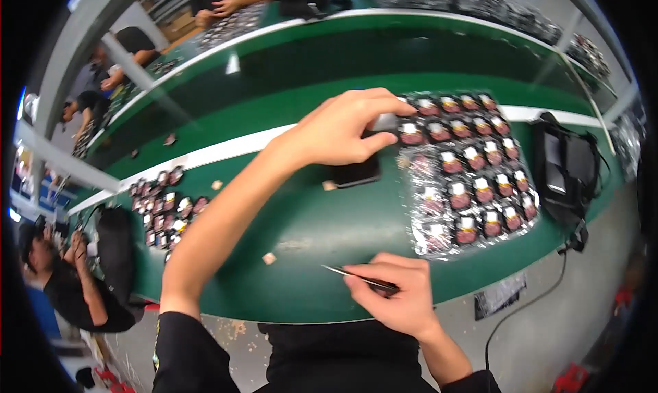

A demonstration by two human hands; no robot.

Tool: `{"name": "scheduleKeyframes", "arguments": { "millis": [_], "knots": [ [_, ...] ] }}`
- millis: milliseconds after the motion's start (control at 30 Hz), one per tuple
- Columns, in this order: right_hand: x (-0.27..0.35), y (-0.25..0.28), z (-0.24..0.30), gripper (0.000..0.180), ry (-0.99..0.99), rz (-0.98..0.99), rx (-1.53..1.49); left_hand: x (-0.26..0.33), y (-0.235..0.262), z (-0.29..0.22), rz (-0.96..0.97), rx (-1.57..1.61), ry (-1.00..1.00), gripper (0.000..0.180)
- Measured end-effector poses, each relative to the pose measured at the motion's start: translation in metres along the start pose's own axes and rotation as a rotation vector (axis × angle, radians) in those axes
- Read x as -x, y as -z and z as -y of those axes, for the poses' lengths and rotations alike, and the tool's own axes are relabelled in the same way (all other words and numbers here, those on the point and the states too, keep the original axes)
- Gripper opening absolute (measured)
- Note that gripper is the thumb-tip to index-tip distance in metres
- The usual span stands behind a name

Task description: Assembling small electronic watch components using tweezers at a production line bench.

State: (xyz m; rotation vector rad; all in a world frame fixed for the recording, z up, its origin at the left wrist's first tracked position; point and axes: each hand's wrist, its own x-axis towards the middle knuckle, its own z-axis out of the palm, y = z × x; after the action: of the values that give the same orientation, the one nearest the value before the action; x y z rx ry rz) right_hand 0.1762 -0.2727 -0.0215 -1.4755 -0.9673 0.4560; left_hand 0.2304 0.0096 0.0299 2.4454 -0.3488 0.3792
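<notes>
Hands are working at the green counter (301, 228). The left hand (343, 129) is reaching out, its fingers (384, 108) pinching one small grey piece (385, 122) beside the clear tray (466, 180) of little red parts. The right hand (397, 290) is gripping thin tweezers (360, 278) near the counter's edge. This looks like the picking-up step; next, the piece probably needs careful bringing toward the tweezers.

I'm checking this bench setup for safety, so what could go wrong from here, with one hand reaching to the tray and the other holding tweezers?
The right hand holds thin tweezers pointing left, under the outstretched left arm, so a slip might jab it. The left hand pinches a small part at the edge of the clear tray of small red parts; it might drop or knock neighbours loose. Small scraps on the green table could get mixed in.
</notes>
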Motion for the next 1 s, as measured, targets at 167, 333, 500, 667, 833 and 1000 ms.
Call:
{"name": "scheduleKeyframes", "arguments": {
  "millis": [167, 333, 500, 667, 833, 1000],
  "knots": [
    [0.002, 0.005, 0.002, 0.018, -0.007, -0.002, -0.002, 0.06, 0.04, 0.028, -0.163, -0.217, 0.133, 0.034],
    [0.004, 0.002, 0.002, 0.018, -0.043, -0.015, 0.044, 0.17, 0.113, 0.086, -0.279, -0.803, 0.49, 0.034],
    [0.002, 0.0, 0.003, 0.019, -0.08, -0.005, 0.038, 0.269, 0.163, 0.119, -0.278, -1.015, 1.11, 0.047],
    [0.0, -0.002, 0.002, 0.018, -0.042, 0.008, 0.066, 0.301, 0.174, 0.13, -0.395, -0.772, 1.08, 0.049],
    [-0.001, -0.004, 0.002, 0.017, -0.072, -0.016, 0.104, 0.281, 0.167, 0.13, -0.449, -0.795, 1.085, 0.046],
    [0.002, -0.002, 0.009, 0.016, -0.076, -0.036, 0.099, 0.266, 0.163, 0.1, -0.485, -0.648, 0.947, 0.044]
  ]
}}
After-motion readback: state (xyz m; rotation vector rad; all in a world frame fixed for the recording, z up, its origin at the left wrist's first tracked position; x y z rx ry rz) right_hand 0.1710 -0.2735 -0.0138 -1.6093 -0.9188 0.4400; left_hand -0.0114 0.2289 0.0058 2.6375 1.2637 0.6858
